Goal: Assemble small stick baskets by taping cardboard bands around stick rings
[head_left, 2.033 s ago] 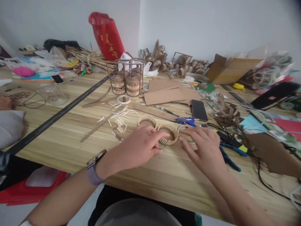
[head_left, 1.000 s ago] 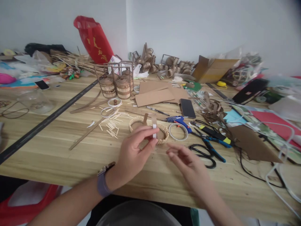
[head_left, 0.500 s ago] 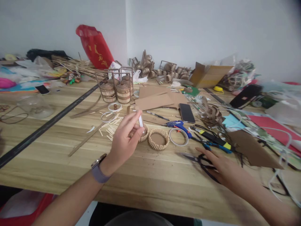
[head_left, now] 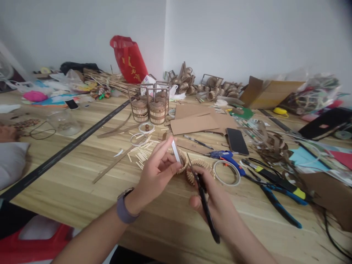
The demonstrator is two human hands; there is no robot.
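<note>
While a co-worker's hand (head_left: pixel 8 134) rested at the far left edge, a clear jar (head_left: pixel 64 124) sat just right of it on the counter (head_left: pixel 110 198). Next over: black strip (head_left: pixel 96 137) running diagonally, then framed lidded pots (head_left: pixel 157 110) at the back, loose sticks (head_left: pixel 140 157) in front of them. Left hand (head_left: pixel 156 170), watch (head_left: pixel 127 209) on its wrist, pinched a white strip (head_left: pixel 176 152) between thumb and fingers, strip tilted, held up in front of the left stick-walled cup (head_left: pixel 184 160). Right hand (head_left: pixel 217 196) was closed on dark scissors (head_left: pixel 205 207), tips up and near the white strip, no contact visible; couldn't tell if the blades were parted. Right stick-walled cup (head_left: pixel 205 163) stood partly behind that hand. Further right: white ring (head_left: pixel 227 183) beside the blue glue gun (head_left: pixel 223 155), phone (head_left: pixel 238 141) behind, then yellow-black cutter (head_left: pixel 275 178) and blue-handled pliers (head_left: pixel 282 208).
</note>
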